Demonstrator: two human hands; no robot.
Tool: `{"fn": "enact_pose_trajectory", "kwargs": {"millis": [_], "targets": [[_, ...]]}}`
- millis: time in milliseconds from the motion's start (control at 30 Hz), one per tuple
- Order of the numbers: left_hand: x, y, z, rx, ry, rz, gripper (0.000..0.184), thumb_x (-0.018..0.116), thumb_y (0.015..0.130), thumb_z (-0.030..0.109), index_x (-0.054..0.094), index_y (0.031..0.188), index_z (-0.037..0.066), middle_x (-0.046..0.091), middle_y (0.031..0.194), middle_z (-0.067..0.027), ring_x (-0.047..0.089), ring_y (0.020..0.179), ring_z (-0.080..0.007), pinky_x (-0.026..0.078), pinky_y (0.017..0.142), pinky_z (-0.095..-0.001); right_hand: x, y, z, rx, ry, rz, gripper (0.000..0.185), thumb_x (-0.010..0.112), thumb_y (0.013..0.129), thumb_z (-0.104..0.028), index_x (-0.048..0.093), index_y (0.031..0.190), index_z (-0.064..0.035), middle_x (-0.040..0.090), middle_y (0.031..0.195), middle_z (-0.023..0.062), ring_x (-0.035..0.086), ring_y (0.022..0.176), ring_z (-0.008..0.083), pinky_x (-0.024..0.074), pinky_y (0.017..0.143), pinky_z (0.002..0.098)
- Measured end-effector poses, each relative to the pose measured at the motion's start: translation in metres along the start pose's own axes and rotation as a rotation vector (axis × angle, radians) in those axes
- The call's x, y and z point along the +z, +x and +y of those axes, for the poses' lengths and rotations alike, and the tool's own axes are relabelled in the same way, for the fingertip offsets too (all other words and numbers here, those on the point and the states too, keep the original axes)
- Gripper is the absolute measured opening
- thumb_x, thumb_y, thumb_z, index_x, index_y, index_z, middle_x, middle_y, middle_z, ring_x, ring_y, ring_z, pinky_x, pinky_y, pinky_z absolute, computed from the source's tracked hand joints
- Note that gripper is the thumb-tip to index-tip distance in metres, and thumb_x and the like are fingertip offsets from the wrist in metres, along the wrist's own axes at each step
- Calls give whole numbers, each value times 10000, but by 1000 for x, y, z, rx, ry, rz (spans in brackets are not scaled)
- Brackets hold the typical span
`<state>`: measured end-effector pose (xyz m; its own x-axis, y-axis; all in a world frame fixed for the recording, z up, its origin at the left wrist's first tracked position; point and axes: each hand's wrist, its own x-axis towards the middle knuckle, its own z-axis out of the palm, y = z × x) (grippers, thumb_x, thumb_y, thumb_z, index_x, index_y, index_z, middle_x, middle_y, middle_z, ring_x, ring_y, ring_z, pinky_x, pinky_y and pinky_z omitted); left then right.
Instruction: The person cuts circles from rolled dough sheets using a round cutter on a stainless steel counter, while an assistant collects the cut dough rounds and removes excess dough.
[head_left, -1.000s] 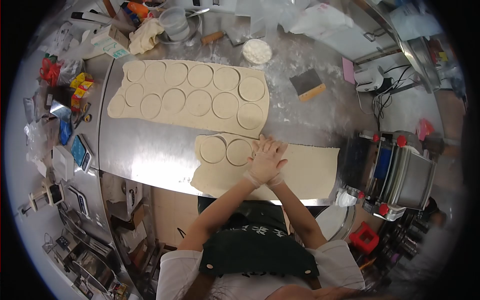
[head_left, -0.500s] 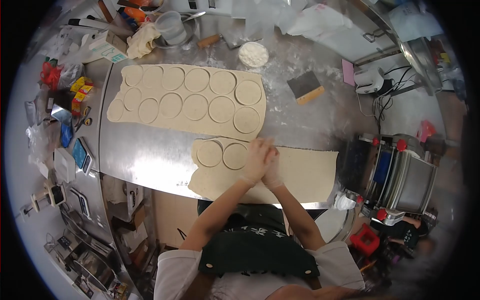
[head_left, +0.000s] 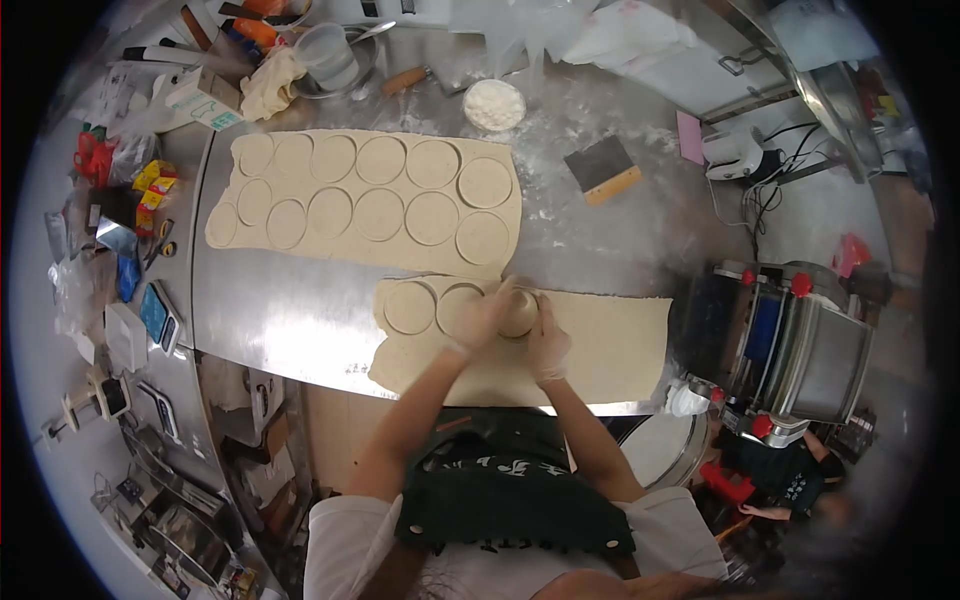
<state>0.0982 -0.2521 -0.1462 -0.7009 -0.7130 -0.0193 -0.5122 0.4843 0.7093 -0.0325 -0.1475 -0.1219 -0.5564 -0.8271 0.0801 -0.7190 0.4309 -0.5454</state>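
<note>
Gloved in clear plastic, my left hand [head_left: 476, 322] and my right hand [head_left: 549, 346] grip opposite sides of a round cutter [head_left: 518, 314]. The cutter rests on the near sheet of dough [head_left: 610, 350], and its rim is partly hidden by my fingers. To the left of it, two circles are cut in the same sheet, the nearer one partly covered by my left hand. A second dough sheet [head_left: 350, 252], farther back and left, bears two rows of cut circles that still lie in place.
At the back are a bowl of flour [head_left: 494, 105], a wood-handled scraper [head_left: 405, 81] and a clear tub [head_left: 327, 57]. Another scraper [head_left: 602, 170] lies back right. A dough roller machine [head_left: 800, 340] stands right, with a person [head_left: 795, 470] beyond it. Scissors [head_left: 163, 242] lie left.
My hands were stacked together on the dough; now they have parted to either side of the cutter, which shows between them. The whole view has shifted slightly.
</note>
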Motion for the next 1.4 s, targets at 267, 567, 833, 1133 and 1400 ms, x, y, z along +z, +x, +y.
{"fn": "enact_pose_trajectory", "kwargs": {"millis": [267, 567, 833, 1133, 1400], "targets": [[-32, -13, 33, -455, -391, 226, 425, 523, 1018, 246, 511, 1424, 123, 681, 885, -207, 636, 723, -240, 494, 665, -357, -38, 10, 16, -89, -58, -36, 318, 602, 954, -177, 669, 1264, -164, 525, 561, 136, 520, 456, 265, 432, 482, 379], [-6, -22, 46, -513, -470, 279, 325, 565, 989, 201, 633, 1294, 112, 683, 1070, -223, 685, 944, -362, 534, 768, -402, -60, 9, 82, 41, -138, 45, 349, 641, 924, -173, 672, 1271, -201, 516, 534, 127, 508, 417, 283, 412, 449, 396], [1, -15, 47, -511, -460, 324, 326, 570, 985, 197, 629, 1286, 88, 686, 1085, -217, 685, 962, -353, 536, 782, -401, -61, 11, 79, -43, -206, 46, 333, 616, 934, -159, 675, 1262, -162, 508, 526, 112, 531, 429, 264, 437, 475, 377], [38, 38, 117, 289, -71, 220, 654, 646, 864, 321, 440, 1436, 81, 554, 1256, -171, 455, 1252, -375, 315, 1102, -547, -47, 16, 62, -358, -304, -89, 588, 495, 975, -380, 356, 1504, -163, 406, 1491, 137, 335, 1400, 380, 413, 1051, 519], [44, 53, 140, 189, 18, 42, 591, 655, 814, 358, 553, 1317, 64, 579, 1227, -122, 472, 1228, -325, 322, 1094, -535, -19, 12, 53, -894, -4074, 674, 622, 440, 994, -437, 239, 1528, -190, 300, 1561, 107, 282, 1442, 333, 401, 1056, 572]]}}
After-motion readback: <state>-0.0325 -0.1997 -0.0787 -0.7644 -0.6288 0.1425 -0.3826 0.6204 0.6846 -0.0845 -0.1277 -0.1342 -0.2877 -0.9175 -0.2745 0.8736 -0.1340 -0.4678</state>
